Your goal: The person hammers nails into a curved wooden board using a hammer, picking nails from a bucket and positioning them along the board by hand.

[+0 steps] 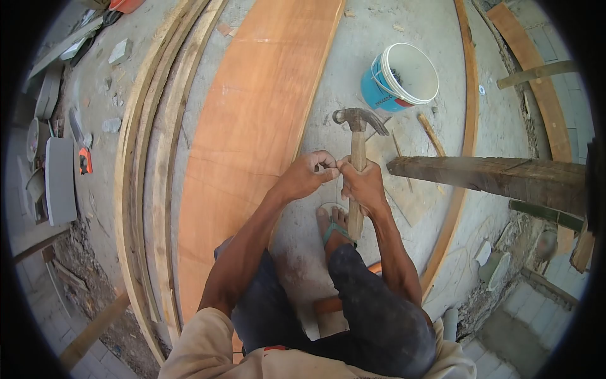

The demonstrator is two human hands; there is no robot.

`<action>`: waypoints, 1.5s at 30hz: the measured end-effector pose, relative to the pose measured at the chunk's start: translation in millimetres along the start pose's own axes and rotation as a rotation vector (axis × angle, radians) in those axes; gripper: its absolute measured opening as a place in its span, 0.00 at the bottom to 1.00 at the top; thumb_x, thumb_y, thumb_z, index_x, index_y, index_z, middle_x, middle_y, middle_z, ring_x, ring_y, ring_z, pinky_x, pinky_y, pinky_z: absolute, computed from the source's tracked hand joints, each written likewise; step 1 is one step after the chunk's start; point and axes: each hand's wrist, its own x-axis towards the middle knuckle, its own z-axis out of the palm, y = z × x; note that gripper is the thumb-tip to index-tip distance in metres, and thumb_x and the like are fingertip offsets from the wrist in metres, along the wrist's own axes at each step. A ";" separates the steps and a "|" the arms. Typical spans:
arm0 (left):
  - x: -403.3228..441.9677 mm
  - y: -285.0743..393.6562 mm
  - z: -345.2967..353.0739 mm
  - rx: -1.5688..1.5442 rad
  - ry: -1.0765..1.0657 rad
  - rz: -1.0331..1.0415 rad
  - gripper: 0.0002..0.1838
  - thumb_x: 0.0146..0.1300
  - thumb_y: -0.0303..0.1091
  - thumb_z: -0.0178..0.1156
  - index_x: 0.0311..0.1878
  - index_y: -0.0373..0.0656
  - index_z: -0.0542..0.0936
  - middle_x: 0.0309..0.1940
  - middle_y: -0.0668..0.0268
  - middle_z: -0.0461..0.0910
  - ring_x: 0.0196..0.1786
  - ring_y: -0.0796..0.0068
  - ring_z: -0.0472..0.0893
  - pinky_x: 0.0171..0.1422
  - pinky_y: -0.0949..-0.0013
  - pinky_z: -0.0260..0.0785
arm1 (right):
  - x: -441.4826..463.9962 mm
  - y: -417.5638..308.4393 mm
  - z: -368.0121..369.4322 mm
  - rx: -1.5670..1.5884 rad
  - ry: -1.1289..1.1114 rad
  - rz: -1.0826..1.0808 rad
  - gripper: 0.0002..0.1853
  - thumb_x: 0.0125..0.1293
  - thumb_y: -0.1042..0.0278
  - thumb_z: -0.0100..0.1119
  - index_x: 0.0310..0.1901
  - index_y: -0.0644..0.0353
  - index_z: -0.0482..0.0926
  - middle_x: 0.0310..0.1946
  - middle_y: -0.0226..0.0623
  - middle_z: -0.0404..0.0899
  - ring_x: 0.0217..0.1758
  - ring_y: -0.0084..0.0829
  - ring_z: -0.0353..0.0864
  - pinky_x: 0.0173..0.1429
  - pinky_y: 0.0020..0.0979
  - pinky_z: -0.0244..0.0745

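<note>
A claw hammer [357, 142] stands nearly upright in my right hand [364, 186], its metal head up and its wooden handle hanging below my fingers. Just left of it, my left hand [310, 174] is closed in a pinch, its fingertips close to those of my right hand. What the left fingers hold, if anything, is too small to tell. A long reddish plywood board [246, 114] lies to the left, partly under my left forearm.
A blue and white bucket [379, 85] stands beyond the hammer. Long timber strips [142, 145] lie at the left. A thick wooden beam [492, 177] juts in from the right, near my right hand. A handsaw [84, 160] lies far left.
</note>
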 end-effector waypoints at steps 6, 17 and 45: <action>15.7 7.8 -20.6 0.178 0.167 0.012 0.10 0.76 0.35 0.69 0.50 0.37 0.88 0.41 0.67 0.87 0.46 0.75 0.83 0.57 0.66 0.75 | 5.4 -11.7 -3.5 -0.165 0.026 -0.046 0.15 0.76 0.61 0.71 0.46 0.67 0.85 0.26 0.28 0.76 0.21 0.21 0.74 0.24 0.30 0.73; 149.9 -18.2 -67.7 0.306 0.995 0.293 0.05 0.74 0.26 0.66 0.47 0.37 0.87 0.43 0.52 0.88 0.47 0.51 0.88 0.54 0.54 0.80 | -0.9 -9.4 -15.0 -0.043 0.025 -0.138 0.24 0.81 0.56 0.65 0.65 0.69 0.76 0.29 0.30 0.75 0.22 0.20 0.75 0.22 0.29 0.72; 159.1 -41.2 -58.1 0.567 1.083 0.364 0.05 0.66 0.23 0.70 0.43 0.43 0.85 0.45 0.58 0.82 0.48 0.48 0.84 0.54 0.47 0.75 | 74.0 -45.1 -6.2 -0.945 -0.019 -0.547 0.20 0.86 0.57 0.55 0.56 0.72 0.75 0.25 0.55 0.81 0.27 0.46 0.87 0.34 0.49 0.78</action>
